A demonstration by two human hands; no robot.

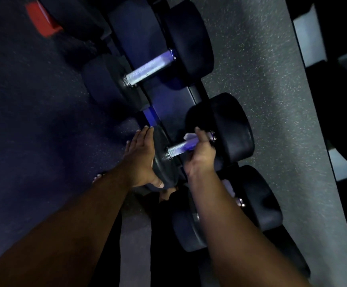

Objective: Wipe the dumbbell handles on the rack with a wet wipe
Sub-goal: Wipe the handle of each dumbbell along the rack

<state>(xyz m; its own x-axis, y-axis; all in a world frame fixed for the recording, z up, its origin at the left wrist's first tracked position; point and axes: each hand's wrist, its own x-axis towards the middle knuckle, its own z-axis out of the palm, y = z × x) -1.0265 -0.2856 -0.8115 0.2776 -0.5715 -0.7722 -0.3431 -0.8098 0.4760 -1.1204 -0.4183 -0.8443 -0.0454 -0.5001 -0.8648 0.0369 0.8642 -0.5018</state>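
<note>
The right hand (200,151) curls around the knurled metal handle (178,146) of the middle dumbbell (230,131) on the rack (168,104), fingers wrapped over the bar near its far weight head. A white wet wipe (189,136) is pinched between those fingers and the handle, a crumpled edge of it sticking out just beyond the thumb side. The part of the handle closer to the near head lies bare and shiny.

The left hand (141,158) is spread flat, fingers straight and together, its palm pressed against the outer face of the dumbbell's near weight head (163,162), with the thumb hooked under the disc's lower rim.

Further along the rack sits another dumbbell (189,38), its handle (149,68) uncovered and untouched. Nearer the person, a third dumbbell (259,195) rests partly hidden beneath the right forearm. The speckled rubber floor (261,79) runs beside the rack, and a red object (42,19), too blurred to identify, lies at the upper left.
</note>
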